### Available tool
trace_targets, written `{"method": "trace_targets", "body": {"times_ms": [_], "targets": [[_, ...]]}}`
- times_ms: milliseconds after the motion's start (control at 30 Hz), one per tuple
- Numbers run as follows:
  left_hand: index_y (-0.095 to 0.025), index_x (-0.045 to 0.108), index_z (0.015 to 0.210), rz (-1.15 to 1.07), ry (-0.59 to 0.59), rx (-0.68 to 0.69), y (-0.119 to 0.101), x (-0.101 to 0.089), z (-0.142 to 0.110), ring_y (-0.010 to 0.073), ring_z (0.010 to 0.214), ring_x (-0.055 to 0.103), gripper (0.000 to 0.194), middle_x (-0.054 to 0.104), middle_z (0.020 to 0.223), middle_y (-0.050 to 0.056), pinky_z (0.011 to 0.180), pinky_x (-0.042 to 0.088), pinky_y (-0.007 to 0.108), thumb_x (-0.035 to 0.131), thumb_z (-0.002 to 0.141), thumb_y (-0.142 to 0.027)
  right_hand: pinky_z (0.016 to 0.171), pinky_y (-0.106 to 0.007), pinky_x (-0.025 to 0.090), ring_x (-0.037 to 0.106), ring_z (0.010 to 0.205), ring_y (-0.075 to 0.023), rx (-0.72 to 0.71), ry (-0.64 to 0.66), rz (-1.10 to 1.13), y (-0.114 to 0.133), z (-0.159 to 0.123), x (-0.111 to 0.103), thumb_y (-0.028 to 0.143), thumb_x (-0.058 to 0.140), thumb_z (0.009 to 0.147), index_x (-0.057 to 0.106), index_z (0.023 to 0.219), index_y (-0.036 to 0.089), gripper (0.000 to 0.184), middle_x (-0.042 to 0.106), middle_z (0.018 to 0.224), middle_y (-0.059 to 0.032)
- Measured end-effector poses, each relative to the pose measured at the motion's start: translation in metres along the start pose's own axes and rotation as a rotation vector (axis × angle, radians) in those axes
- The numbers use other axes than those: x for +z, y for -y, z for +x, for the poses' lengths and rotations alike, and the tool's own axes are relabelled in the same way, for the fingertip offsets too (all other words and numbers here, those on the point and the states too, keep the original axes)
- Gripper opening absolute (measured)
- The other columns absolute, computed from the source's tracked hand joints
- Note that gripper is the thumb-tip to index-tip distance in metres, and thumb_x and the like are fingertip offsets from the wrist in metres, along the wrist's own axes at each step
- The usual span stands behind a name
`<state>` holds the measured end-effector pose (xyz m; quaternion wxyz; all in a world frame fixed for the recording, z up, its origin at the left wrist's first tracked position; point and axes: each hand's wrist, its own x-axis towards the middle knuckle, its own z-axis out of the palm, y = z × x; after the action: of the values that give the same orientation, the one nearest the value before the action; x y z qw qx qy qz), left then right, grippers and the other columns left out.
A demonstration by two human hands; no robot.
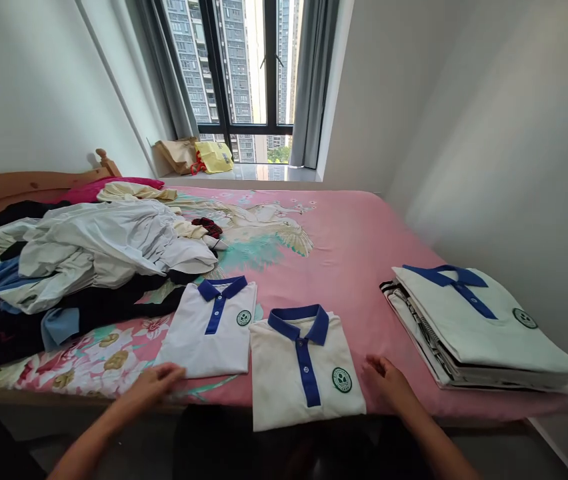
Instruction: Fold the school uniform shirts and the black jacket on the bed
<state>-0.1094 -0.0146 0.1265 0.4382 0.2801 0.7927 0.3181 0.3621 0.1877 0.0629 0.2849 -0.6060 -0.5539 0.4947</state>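
Two folded polo shirts lie side by side at the front of the bed. The left one, a white polo shirt, has a blue collar, a blue button placket and a round green badge. Beside it, a cream polo shirt of the same design has its lower edge over the bed's front edge. My left hand is by the lower left corner of the white shirt, fingers loosely bent and holding nothing; whether it touches the cloth I cannot tell. To the right of the cream shirt, my right hand hovers with loosely curled, empty fingers.
A stack of folded shirts sits at the bed's right side. Unfolded clothes are heaped on the left. Pink bedding covers the bed. Behind, paper bags stand on the windowsill, and a wall borders the right.
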Motion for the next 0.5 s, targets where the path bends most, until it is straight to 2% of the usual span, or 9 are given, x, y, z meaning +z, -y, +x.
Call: {"method": "trace_targets", "body": {"times_ms": [67,133,167,233,300,333,433,500], "targets": [[-0.016,0.064,0.078,-0.086,0.270,0.037,-0.022,0.055,-0.015,0.0158,0.055,0.056,0.040,0.062,0.065,0.002,0.047,0.041,0.023,0.071,0.061,-0.051,0.086,-0.033,0.045,0.061,0.096,-0.0239,0.019,0.026,-0.083,-0.011,0.002,-0.003,0.047,0.065,0.064,0.060,0.095,0.017,0.043,0.066,0.100,-0.0113],[-0.017,0.066,0.086,-0.205,0.395,0.129,-0.036,0.108,-0.026,0.0202,0.076,0.062,0.033,0.067,0.084,0.007,0.061,0.047,0.025,0.073,0.064,-0.042,0.086,-0.035,0.044,0.061,0.096,-0.0245,0.023,0.074,-0.144,-0.009,0.001,0.004,0.051,0.065,0.065,0.060,0.098,0.018,0.047,0.066,0.100,-0.0116],[-0.017,0.066,0.086,-0.267,0.394,0.157,-0.039,0.130,-0.028,0.0223,0.083,0.062,0.032,0.068,0.089,0.009,0.069,0.049,0.027,0.075,0.063,-0.037,0.085,-0.035,0.044,0.061,0.096,-0.0248,0.022,0.093,-0.168,-0.004,0.002,0.009,0.053,0.065,0.065,0.060,0.099,0.018,0.049,0.066,0.101,-0.0116],[-0.015,0.066,0.083,-0.363,0.251,0.148,-0.040,0.160,-0.026,0.0265,0.089,0.062,0.033,0.069,0.092,0.012,0.078,0.049,0.032,0.079,0.058,-0.032,0.083,-0.035,0.044,0.061,0.096,-0.0252,0.022,0.124,-0.193,0.009,0.004,0.020,0.052,0.065,0.066,0.060,0.099,0.018,0.047,0.066,0.101,-0.0109],[-0.013,0.066,0.081,-0.419,0.093,0.101,-0.038,0.174,-0.018,0.0304,0.091,0.063,0.034,0.069,0.092,0.015,0.080,0.049,0.035,0.081,0.055,-0.029,0.082,-0.035,0.044,0.061,0.096,-0.0259,0.026,0.136,-0.189,0.021,0.008,0.029,0.048,0.066,0.065,0.061,0.094,0.019,0.041,0.067,0.098,-0.0098],[-0.012,0.066,0.080,-0.432,0.053,0.068,-0.038,0.178,-0.014,0.0320,0.092,0.063,0.035,0.069,0.092,0.016,0.080,0.050,0.036,0.081,0.053,-0.028,0.082,-0.035,0.043,0.060,0.097,-0.0264,0.036,0.144,-0.146,0.026,0.010,0.033,0.045,0.068,0.063,0.061,0.091,0.019,0.038,0.067,0.097,-0.0094],[-0.013,0.066,0.088,-0.439,0.044,-0.062,-0.046,0.181,-0.007,0.0351,0.092,0.064,0.042,0.070,0.092,0.017,0.080,0.052,0.041,0.082,0.053,-0.031,0.083,-0.035,0.043,0.058,0.099,-0.0274,0.087,0.205,0.138,0.037,0.014,0.042,0.034,0.071,0.057,0.060,0.088,0.017,0.037,0.067,0.098,-0.0096],[-0.016,0.063,0.102,-0.473,0.083,-0.149,-0.058,0.182,-0.009,0.0357,0.092,0.065,0.056,0.071,0.092,0.014,0.078,0.053,0.044,0.081,0.053,-0.035,0.077,-0.035,0.047,0.061,0.090,-0.0256,0.130,0.264,0.320,0.043,0.013,0.047,0.030,0.068,0.056,0.059,0.092,0.016,0.040,0.067,0.093,-0.0093]]}}
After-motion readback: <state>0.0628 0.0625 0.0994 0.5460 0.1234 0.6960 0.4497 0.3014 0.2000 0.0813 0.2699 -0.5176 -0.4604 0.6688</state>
